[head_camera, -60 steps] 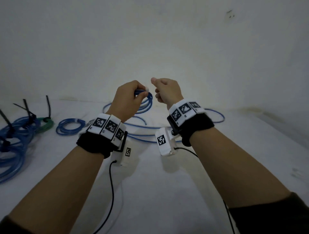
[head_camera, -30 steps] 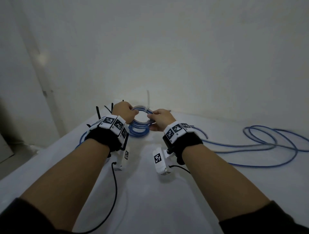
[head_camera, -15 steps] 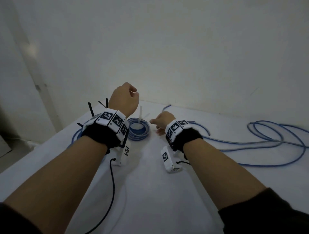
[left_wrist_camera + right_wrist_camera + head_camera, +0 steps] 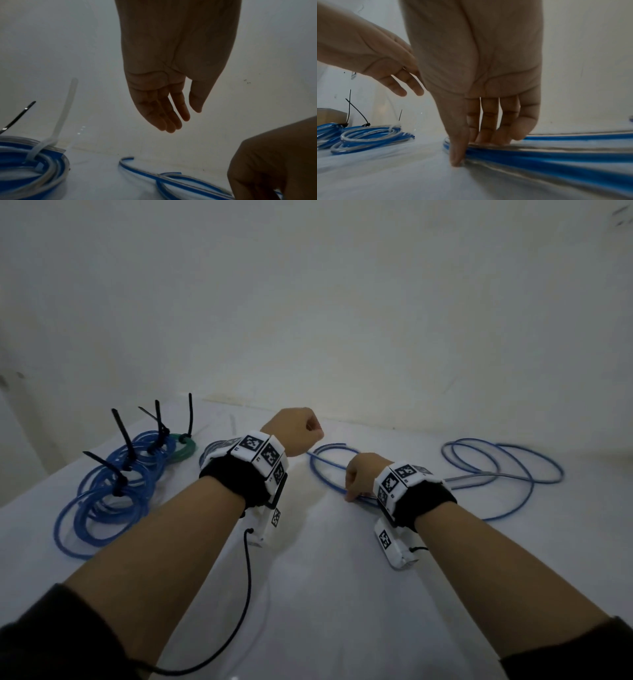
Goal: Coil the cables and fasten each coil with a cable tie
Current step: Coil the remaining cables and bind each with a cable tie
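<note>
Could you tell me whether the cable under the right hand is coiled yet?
Not yet: the loose blue cable lies spread in wide untied loops on the table.

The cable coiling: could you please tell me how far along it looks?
Done: several tied coils lie at the left, one fastened with a white tie. In hand: the right hand is pinching the loose blue cable; the left hand is empty. That cable remains uncoiled.

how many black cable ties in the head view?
5 black cable ties, all on the tied coils far left: nearest, next, two crossing, one by the green coil. Others may be hidden.
</note>
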### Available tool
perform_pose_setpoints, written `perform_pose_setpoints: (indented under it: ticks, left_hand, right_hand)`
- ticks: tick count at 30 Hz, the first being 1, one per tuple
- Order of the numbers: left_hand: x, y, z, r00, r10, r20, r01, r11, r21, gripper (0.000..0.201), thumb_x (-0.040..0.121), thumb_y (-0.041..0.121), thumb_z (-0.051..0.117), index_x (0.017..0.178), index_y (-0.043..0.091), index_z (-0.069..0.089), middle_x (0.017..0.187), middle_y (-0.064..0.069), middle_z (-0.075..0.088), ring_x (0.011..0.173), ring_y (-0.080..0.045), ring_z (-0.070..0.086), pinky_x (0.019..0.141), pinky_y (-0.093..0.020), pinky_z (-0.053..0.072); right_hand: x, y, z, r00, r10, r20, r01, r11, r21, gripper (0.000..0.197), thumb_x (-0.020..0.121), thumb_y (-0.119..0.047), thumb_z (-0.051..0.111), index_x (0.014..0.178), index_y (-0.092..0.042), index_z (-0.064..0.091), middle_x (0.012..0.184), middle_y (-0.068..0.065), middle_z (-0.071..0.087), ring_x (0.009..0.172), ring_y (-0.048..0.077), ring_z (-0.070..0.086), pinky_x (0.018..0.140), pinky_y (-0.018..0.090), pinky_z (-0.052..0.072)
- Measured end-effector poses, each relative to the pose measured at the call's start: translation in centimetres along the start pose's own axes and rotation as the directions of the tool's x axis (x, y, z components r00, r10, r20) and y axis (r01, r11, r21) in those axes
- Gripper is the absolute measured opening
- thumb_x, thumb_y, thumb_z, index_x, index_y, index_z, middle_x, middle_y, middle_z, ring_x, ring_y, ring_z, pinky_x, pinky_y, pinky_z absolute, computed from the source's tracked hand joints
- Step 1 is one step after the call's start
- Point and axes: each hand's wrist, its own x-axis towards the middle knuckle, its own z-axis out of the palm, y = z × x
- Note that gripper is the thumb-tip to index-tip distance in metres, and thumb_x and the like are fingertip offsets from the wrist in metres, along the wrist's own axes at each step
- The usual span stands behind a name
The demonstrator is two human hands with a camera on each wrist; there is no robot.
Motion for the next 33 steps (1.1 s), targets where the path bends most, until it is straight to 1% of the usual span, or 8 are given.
perform_pose_setpoints:
  ticks: [4, 7, 11, 14, 18, 23, 29, 33]
  left_hand:
    - [-0.3, 1.1, 1.5, 0.988, 0.046, 0.148, -0.056, 0.997, 0.06, 0.022, 0.093, 0.022, 0.051, 0.108, 0.01, 0.061, 0.114, -0.005, 0.062, 0.109, -0.02, 0.054, 0.092, -0.025, 0.036]
    - [-0.5, 1.7, 2.6, 0.976, 0.054, 0.211, -0.066, 0.996, 0.053, 0.023, 0.092, 0.02, 0.054, 0.114, 0.014, 0.06, 0.117, -0.004, 0.062, 0.109, -0.018, 0.055, 0.088, -0.022, 0.038]
    - [-0.6, 2.7, 4.4, 0.96, 0.083, 0.267, -0.098, 0.994, 0.041, 0.034, 0.09, 0.014, 0.057, 0.124, 0.015, 0.056, 0.125, -0.004, 0.058, 0.113, -0.019, 0.055, 0.094, -0.024, 0.039]
    - [-0.1, 3.5, 5.5, 0.958, 0.121, 0.261, -0.151, 0.984, 0.098, 0.034, 0.09, 0.014, 0.057, 0.124, 0.014, 0.056, 0.126, -0.007, 0.058, 0.115, -0.022, 0.053, 0.099, -0.029, 0.039]
    - [0.6, 4.4, 6.2, 0.971, 0.158, 0.177, -0.182, 0.975, 0.129, 0.025, 0.09, 0.018, 0.058, 0.113, 0.01, 0.062, 0.114, -0.012, 0.062, 0.107, -0.025, 0.054, 0.088, -0.029, 0.04]
    - [1.1, 5.0, 5.7, 0.983, 0.172, 0.066, -0.172, 0.985, 0.004, 0.022, 0.094, 0.02, 0.049, 0.108, 0.006, 0.06, 0.108, -0.014, 0.064, 0.101, -0.028, 0.057, 0.086, -0.034, 0.042]
    - [1.5, 5.2, 4.6, 0.982, 0.169, 0.08, -0.165, 0.985, -0.053, 0.022, 0.095, 0.016, 0.047, 0.104, 0.003, 0.063, 0.102, -0.015, 0.065, 0.097, -0.027, 0.059, 0.082, -0.031, 0.041]
    - [1.9, 4.7, 4.8, 0.982, 0.146, 0.123, -0.114, 0.966, -0.233, 0.012, 0.095, 0.013, 0.046, 0.087, 0.014, 0.055, 0.087, -0.005, 0.066, 0.074, -0.008, 0.064, 0.069, -0.015, 0.046]
  right_hand:
    - [-1.2, 1.6, 0.0, 0.991, -0.069, -0.118, 0.069, 0.998, -0.005, 0.018, 0.078, -0.017, 0.073, 0.093, -0.007, 0.071, 0.1, 0.011, 0.07, 0.091, 0.025, 0.063, 0.077, 0.031, 0.05]
    - [-2.3, 2.8, -0.3, 0.976, -0.105, -0.191, 0.095, 0.994, -0.06, 0.016, 0.083, -0.019, 0.066, 0.096, -0.011, 0.07, 0.102, 0.007, 0.068, 0.097, 0.024, 0.061, 0.08, 0.03, 0.048]
    - [-3.7, 4.1, -0.7, 0.936, -0.161, -0.313, 0.124, 0.983, -0.136, 0.018, 0.085, -0.016, 0.057, 0.094, -0.012, 0.072, 0.095, 0.008, 0.069, 0.09, 0.026, 0.062, 0.073, 0.031, 0.049]
    - [-4.4, 5.1, -0.9, 0.899, -0.205, -0.387, 0.154, 0.975, -0.16, 0.021, 0.084, -0.012, 0.053, 0.092, -0.009, 0.072, 0.088, 0.01, 0.07, 0.081, 0.028, 0.062, 0.068, 0.032, 0.048]
    - [-5.2, 6.8, -1.3, 0.822, -0.251, -0.512, 0.247, 0.966, -0.076, 0.017, 0.086, -0.01, 0.053, 0.093, -0.005, 0.068, 0.089, 0.012, 0.068, 0.083, 0.027, 0.059, 0.068, 0.028, 0.04]
    - [-6.2, 9.5, -2.5, 0.662, -0.089, -0.745, 0.366, 0.905, 0.217, 0.017, 0.092, -0.003, 0.047, 0.097, 0.002, 0.063, 0.093, 0.016, 0.062, 0.083, 0.024, 0.054, 0.074, 0.023, 0.037]
    - [-6.2, 10.5, -3.4, 0.522, 0.113, -0.845, 0.453, 0.804, 0.387, 0.02, 0.095, 0.001, 0.038, 0.097, 0.003, 0.058, 0.092, 0.015, 0.056, 0.072, 0.021, 0.051, 0.062, 0.004, 0.038]
    - [-6.2, 10.4, -3.8, 0.472, 0.243, -0.847, 0.509, 0.71, 0.488, 0.022, 0.095, 0.001, 0.035, 0.098, 0.002, 0.056, 0.088, 0.012, 0.054, 0.065, 0.017, 0.05, 0.06, 0.008, 0.041]
